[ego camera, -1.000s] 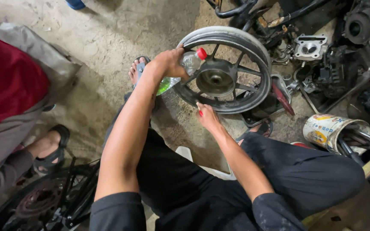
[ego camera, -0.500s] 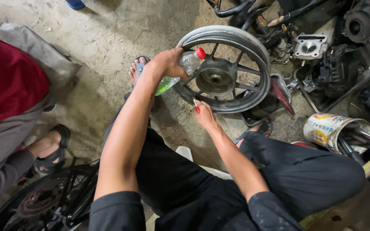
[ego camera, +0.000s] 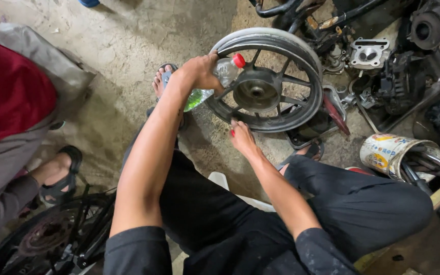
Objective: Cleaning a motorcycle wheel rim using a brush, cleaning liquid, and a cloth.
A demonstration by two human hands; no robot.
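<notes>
Two bare arms reach forward toward 12 o'clock over a grey cast wheel point(ego camera: 268, 81) lying tilted on the dirt floor point(ego camera: 118, 46). Left hand point(ego camera: 197, 74) wraps its fingers around a clear plastic bottle point(ego camera: 215, 84), long axis running from 8 o'clock to its red cap at 2 o'clock, across the wheel's 9 o'clock rim. Right hand point(ego camera: 241, 137), fingers loosely extended and gripping nothing, touches the rim at 7 o'clock.

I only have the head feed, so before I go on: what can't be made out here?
- Bottle, head view: its middle is hidden by the left hand.
- Wheel: its far side faces away.
- Right hand: fingertips sit at the rim, grip unclear.
- Can: tools inside partly cut off by shadow.
- Second wheel: cut off by the bottom edge.
</notes>
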